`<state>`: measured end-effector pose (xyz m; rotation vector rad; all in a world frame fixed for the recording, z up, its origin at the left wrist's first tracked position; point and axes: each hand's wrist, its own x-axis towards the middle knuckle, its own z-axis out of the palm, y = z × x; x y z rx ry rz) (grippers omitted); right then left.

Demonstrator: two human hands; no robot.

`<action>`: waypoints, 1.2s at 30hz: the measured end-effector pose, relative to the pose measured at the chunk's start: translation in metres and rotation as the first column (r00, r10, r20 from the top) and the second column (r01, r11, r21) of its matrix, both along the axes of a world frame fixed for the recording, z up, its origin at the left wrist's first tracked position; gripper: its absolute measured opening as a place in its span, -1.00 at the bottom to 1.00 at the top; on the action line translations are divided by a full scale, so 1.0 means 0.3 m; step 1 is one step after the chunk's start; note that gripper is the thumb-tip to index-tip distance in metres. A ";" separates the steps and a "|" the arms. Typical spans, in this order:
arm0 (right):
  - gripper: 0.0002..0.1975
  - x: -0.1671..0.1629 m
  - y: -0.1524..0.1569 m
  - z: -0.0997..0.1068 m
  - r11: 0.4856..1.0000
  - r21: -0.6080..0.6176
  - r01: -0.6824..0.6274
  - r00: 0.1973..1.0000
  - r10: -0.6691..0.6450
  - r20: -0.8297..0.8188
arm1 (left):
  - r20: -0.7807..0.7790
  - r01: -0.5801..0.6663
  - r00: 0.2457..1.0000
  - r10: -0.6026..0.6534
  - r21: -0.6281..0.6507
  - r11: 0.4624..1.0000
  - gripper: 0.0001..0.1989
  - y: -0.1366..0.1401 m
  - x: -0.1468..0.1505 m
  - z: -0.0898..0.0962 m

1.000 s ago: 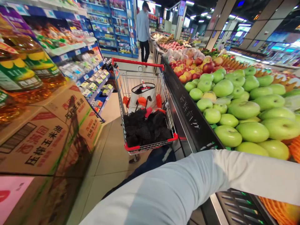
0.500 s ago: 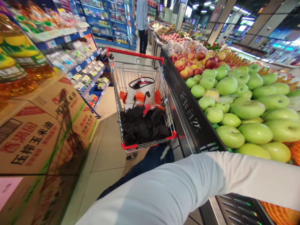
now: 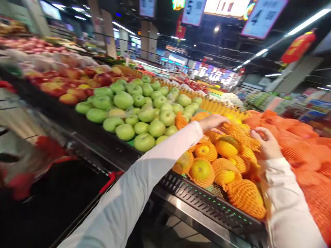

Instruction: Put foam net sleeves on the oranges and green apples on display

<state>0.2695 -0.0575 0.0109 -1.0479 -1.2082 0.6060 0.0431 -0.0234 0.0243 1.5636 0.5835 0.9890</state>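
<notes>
Reaching in from the left, my left hand (image 3: pixel 213 122) has its fingers and thumb closed at the left end of an orange foam net sleeve (image 3: pixel 240 135). My right hand (image 3: pixel 267 142) is at the sleeve's other end, with curled fingers on the netting. Whether a fruit is inside this sleeve I cannot make out. Under and in front of both hands lie several round yellow-orange fruits (image 3: pixel 202 169) with greenish skin, most wrapped in similar orange nets. One bare-looking fruit (image 3: pixel 227 147) lies just below the sleeve.
Green apples (image 3: pixel 144 115) are heaped to the left, with red apples (image 3: pixel 74 81) beyond. Orange mesh bags (image 3: pixel 300 144) pile up at the right. A black slotted rim (image 3: pixel 204 205) edges the stand. The cart's red corner (image 3: pixel 108 182) is at lower left, blurred.
My view has swung right from the cart and aisle to the fruit stand. Both hands now show at the orange-netted fruit; earlier only one sleeve was visible, stretched rightward.
</notes>
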 end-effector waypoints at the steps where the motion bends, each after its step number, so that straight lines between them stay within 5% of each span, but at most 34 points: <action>1: -0.43 -0.001 -0.007 0.000 0.995 0.009 -0.102 0.989 0.102 -0.108 | 0.061 0.048 0.997 -0.040 -0.130 0.990 -0.83 -0.007 -0.011 0.009; 4: -0.44 -0.034 -0.023 0.001 0.959 0.079 -0.271 0.932 0.282 -0.228 | 0.201 0.147 0.975 -0.091 -0.288 0.946 -0.76 -0.036 -0.048 0.030; 10: -0.42 -0.044 -0.046 -0.005 0.901 -0.106 -0.420 0.897 0.394 -0.199 | 0.493 0.169 0.868 -0.067 -0.166 0.972 -0.88 -0.058 -0.052 0.035; 15: -0.54 -0.053 -0.049 -0.010 0.898 -0.113 -0.426 0.899 0.405 -0.167 | 0.455 0.161 0.884 -0.111 -0.073 0.984 -0.83 -0.064 -0.054 0.027; 20: -0.57 -0.066 -0.071 0.011 0.914 0.061 -0.402 0.895 0.406 -0.187 | 0.290 0.158 0.946 -0.145 -0.021 0.987 -0.34 -0.087 -0.073 0.025; 23: -0.61 -0.071 -0.086 0.024 0.913 0.108 -0.394 0.892 0.408 -0.197 | 0.239 0.139 0.962 -0.131 -0.014 0.990 -0.24 -0.082 -0.072 0.022; 29: -0.54 -0.080 -0.085 0.026 0.926 0.038 -0.375 0.910 0.375 -0.175 | 0.223 0.116 0.971 -0.089 -0.110 0.987 -0.73 -0.059 -0.056 0.022; 32: -0.52 -0.072 -0.058 0.000 0.930 -0.143 -0.340 0.934 0.315 -0.169 | 0.204 0.120 0.976 -0.082 -0.181 0.976 -0.85 -0.055 -0.052 0.017; 36: -0.65 -0.062 -0.027 -0.038 0.916 -0.374 -0.147 0.983 0.179 0.051 | -0.046 0.039 0.998 -0.052 -0.246 0.968 -0.92 -0.051 -0.037 -0.005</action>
